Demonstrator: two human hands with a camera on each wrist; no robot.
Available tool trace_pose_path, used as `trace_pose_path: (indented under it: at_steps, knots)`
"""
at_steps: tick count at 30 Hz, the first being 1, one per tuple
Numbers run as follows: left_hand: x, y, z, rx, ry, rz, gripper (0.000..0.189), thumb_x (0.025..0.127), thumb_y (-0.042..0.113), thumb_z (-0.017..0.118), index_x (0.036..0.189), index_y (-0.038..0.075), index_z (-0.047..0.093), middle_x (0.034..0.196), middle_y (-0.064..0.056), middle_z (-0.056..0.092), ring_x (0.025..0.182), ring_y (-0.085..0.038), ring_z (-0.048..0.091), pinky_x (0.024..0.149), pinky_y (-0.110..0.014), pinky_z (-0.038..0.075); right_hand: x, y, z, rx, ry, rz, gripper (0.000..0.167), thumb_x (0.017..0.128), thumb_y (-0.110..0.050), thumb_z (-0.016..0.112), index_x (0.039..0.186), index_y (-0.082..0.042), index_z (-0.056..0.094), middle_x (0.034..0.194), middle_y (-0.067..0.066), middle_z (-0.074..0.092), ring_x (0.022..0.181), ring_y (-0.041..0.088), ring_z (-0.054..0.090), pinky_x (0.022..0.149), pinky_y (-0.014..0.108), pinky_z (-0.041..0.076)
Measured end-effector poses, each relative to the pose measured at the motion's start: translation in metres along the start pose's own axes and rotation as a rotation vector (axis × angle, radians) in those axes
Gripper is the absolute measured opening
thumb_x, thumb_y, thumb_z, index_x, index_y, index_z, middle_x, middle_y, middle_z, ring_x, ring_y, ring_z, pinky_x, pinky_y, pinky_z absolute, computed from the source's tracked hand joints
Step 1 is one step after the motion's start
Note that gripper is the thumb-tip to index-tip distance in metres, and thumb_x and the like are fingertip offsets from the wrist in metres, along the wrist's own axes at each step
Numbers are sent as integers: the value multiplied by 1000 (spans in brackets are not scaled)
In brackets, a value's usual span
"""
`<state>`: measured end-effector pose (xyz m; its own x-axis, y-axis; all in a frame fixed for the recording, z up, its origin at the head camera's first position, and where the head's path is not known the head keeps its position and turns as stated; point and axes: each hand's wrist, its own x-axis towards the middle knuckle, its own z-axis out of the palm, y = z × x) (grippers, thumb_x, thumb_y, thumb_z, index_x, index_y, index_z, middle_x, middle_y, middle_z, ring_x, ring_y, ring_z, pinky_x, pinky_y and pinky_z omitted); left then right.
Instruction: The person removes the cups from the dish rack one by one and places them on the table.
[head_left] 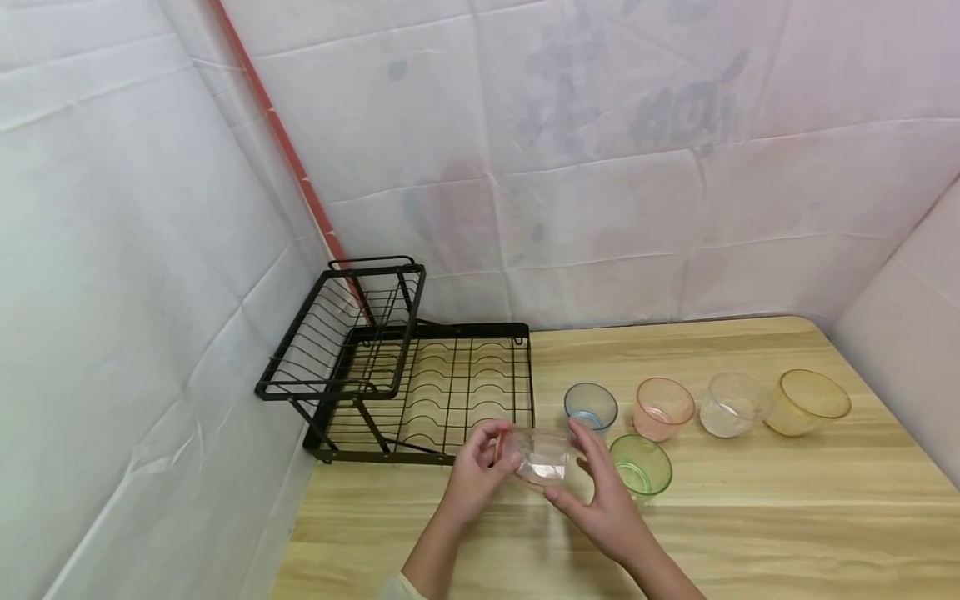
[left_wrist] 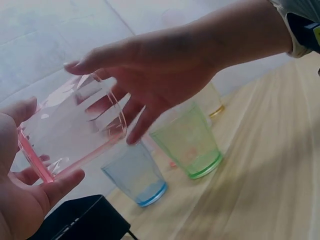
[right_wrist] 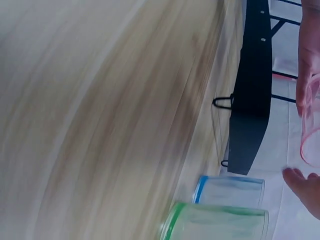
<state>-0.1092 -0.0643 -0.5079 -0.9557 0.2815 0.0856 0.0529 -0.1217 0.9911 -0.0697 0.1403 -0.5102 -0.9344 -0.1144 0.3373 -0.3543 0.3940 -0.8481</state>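
Note:
A pink-tinted clear glass cup [head_left: 542, 468] is held tilted on its side above the table's near part. My left hand [head_left: 480, 468] grips it by the base, with thumb and fingers at the pink bottom [left_wrist: 36, 156]. Beside the rim is my right hand [head_left: 600, 500], thumb and fingers spread around the mouth of the cup. In the right wrist view a fingertip [right_wrist: 295, 181] of it stands apart from the rim. Just beyond the right hand stand a blue cup [head_left: 591, 403] and a green cup [head_left: 642, 465], both upright.
A black two-tier dish rack [head_left: 420, 457] stands at the left of the wooden table [head_left: 750, 533]. Along the back right stand a red-pink cup [head_left: 663, 410], a clear cup [head_left: 729, 407] and a yellow cup [head_left: 806, 404]. White sheeting [head_left: 600, 208] rises behind the table.

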Motion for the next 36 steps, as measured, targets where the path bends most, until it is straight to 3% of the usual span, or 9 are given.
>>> trace_pose_path:
  at_steps: [4, 8, 10, 14, 17, 21, 28, 32, 36]
  knots:
    - [-4, -3, 4, -27, -47, 14, 44, 91, 6, 65, 130, -4, 47, 135, -26, 48, 112, -20, 62, 87, -29, 57, -1, -2, 3, 150, -29, 67, 85, 86, -12, 75, 154, -28, 27, 148, 13, 41, 116, 26, 57, 87, 37, 56]
    - [-8, -5, 7, -53, -49, 16, 46, 91, 5, 66, 130, -8, 45, 135, -22, 51, 117, -31, 59, 91, -29, 55, -2, -3, 4, 254, -34, 92, 82, 86, -7, 74, 153, -23, 30, 146, 13, 41, 111, 13, 58, 80, 30, 58]
    - [-9, -5, 8, -57, -50, 8, 47, 90, 4, 66, 130, -8, 44, 135, -21, 51, 117, -33, 58, 91, -28, 55, -3, -4, 3, 274, -28, 96, 81, 85, -6, 75, 152, -22, 32, 144, 11, 42, 109, 12, 57, 78, 29, 58]
    - [-11, -7, 9, -55, -65, -12, 49, 89, 3, 68, 130, -7, 43, 138, -27, 45, 118, -36, 56, 89, -26, 55, -4, -4, 1, 257, -11, 110, 78, 84, -7, 76, 149, -21, 36, 142, 5, 44, 108, 16, 57, 78, 28, 57]
    - [-10, -9, 9, -33, -72, -8, 48, 89, 4, 69, 129, -4, 45, 139, -31, 44, 124, -40, 52, 99, -26, 50, -4, -4, 0, 232, 2, 101, 75, 84, -6, 76, 147, -21, 39, 140, 3, 45, 109, 13, 56, 78, 28, 57]
    - [-11, -10, 9, 18, -77, -14, 49, 89, 5, 68, 132, 0, 47, 141, -26, 47, 130, -37, 49, 106, -29, 44, -3, -3, -2, 217, 13, 47, 75, 83, -3, 76, 147, -20, 41, 139, 3, 44, 109, 7, 53, 77, 29, 57]
    - [-12, -7, 12, 85, -105, -28, 52, 89, 9, 70, 137, 7, 50, 135, -21, 54, 124, -39, 52, 89, -26, 55, -4, -2, -4, 129, 19, -41, 75, 81, -5, 78, 147, -18, 44, 141, 5, 42, 108, 7, 48, 74, 29, 56]
    - [-13, -8, 12, 154, -126, -15, 50, 89, 15, 71, 137, 13, 53, 132, -22, 55, 123, -39, 52, 94, -25, 52, -4, -1, -4, 64, 30, -52, 73, 80, -10, 80, 145, -20, 48, 142, 4, 43, 107, 7, 46, 72, 28, 53]
    - [-13, -11, 14, 217, -141, -8, 49, 90, 21, 70, 137, 15, 55, 134, -11, 56, 125, -38, 51, 102, -27, 48, -5, 0, -4, 19, 37, -68, 74, 78, -12, 82, 144, -20, 50, 142, 2, 43, 108, 7, 45, 72, 28, 49]
